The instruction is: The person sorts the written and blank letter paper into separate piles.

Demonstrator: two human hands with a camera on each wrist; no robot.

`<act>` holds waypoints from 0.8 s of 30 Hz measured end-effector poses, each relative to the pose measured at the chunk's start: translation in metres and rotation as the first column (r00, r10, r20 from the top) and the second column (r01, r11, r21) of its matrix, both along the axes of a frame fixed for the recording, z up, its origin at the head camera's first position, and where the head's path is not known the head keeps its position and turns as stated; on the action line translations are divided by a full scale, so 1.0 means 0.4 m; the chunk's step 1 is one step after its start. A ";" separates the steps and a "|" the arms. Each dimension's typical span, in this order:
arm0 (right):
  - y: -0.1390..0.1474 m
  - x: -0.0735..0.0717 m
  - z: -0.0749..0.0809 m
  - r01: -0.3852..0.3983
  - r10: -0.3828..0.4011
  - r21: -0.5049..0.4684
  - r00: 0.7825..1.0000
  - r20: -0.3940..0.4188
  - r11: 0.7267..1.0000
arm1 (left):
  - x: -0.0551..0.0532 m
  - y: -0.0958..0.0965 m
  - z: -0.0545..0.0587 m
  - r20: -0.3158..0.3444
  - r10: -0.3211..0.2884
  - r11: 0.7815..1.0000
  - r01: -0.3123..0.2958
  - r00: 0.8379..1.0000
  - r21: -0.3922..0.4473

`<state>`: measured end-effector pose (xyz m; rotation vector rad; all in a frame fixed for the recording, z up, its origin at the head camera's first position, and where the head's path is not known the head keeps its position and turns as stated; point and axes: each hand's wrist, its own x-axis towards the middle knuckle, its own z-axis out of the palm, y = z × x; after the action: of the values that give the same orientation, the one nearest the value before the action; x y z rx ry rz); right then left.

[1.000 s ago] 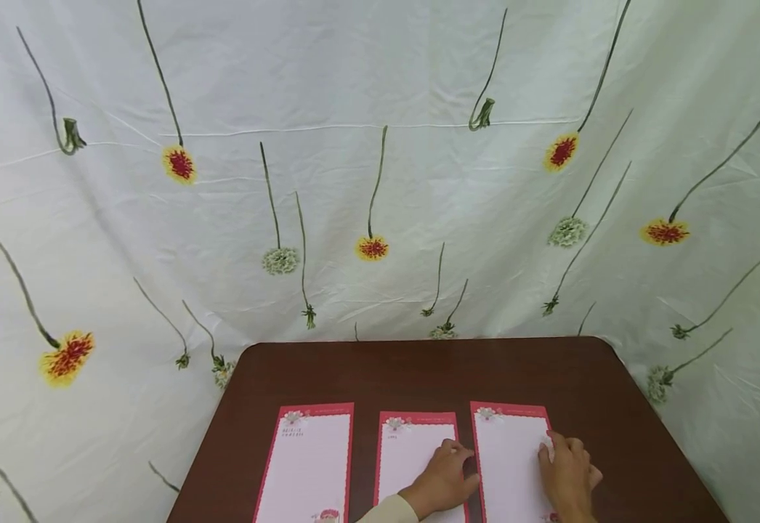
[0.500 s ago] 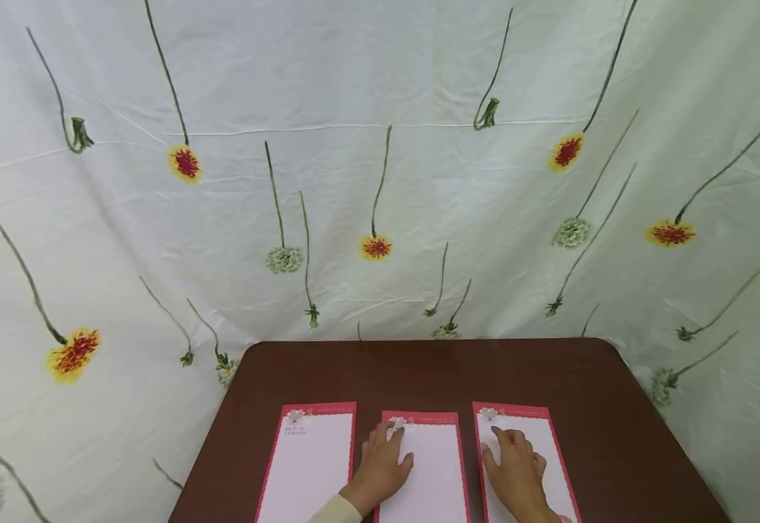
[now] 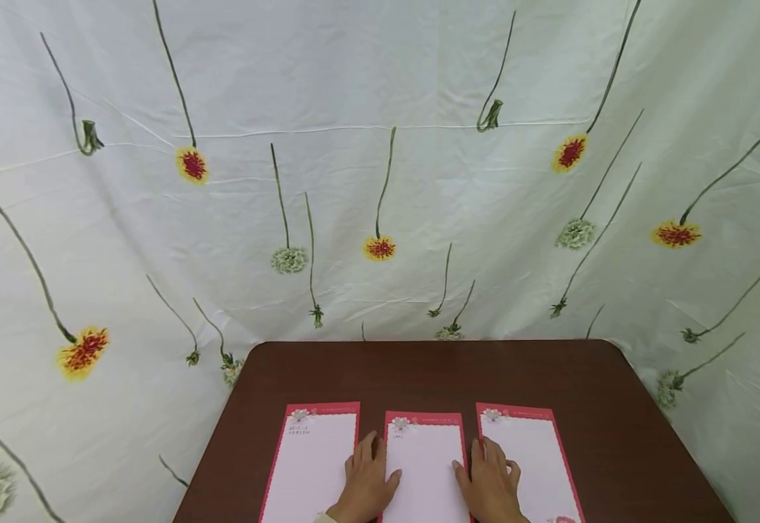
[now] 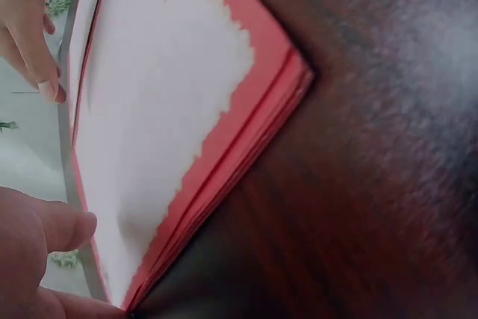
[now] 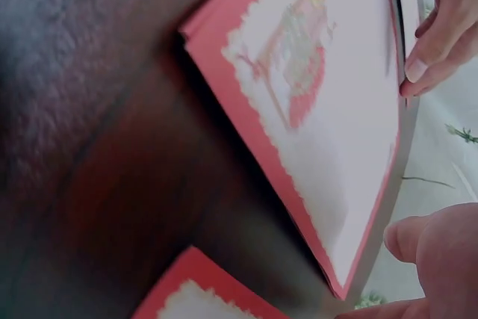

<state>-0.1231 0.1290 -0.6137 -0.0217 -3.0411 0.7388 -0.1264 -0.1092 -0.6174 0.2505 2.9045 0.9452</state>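
Three tall notepads with red borders lie side by side on a dark brown table. My left hand (image 3: 363,479) rests along the left edge of the middle notepad (image 3: 424,472), fingers extended and thumb over the page. At its opposite edge is my right hand (image 3: 490,483), thumb on the middle notepad's border and fingers overlapping the left side of the right notepad (image 3: 540,465). The left notepad (image 3: 317,465) has short handwriting near its top, and the middle one has a small written line. In the left wrist view, layered sheets show along a notepad's edge (image 4: 216,192).
The brown table (image 3: 432,370) has rounded far corners. Behind and around it hangs a white cloth (image 3: 328,80) printed with flowers on long stems. Narrow strips of tabletop separate the notepads.
My left hand has gone from the middle notepad's right side to its left edge. My right hand has shifted left, from the right notepad's far edge across to the middle notepad's right edge.
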 end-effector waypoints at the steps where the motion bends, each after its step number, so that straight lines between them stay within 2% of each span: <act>1: -0.002 0.001 -0.003 0.002 -0.001 0.009 1.000 -0.002 1.000 | 0.000 0.000 -0.006 0.008 0.000 1.000 0.000 1.000 0.000; 8: -0.014 0.009 -0.017 -0.009 0.009 0.024 1.000 0.003 1.000 | 0.003 0.002 -0.019 0.034 0.006 1.000 -0.007 0.999 0.030; 24: -0.036 0.010 -0.011 -0.019 0.019 -0.001 1.000 0.012 1.000 | 0.012 0.008 -0.007 0.060 0.006 0.999 -0.009 0.998 0.044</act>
<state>-0.1189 0.1146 -0.6183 0.0027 -3.0567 0.7446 -0.1217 -0.1059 -0.6202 0.2107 2.8352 1.0007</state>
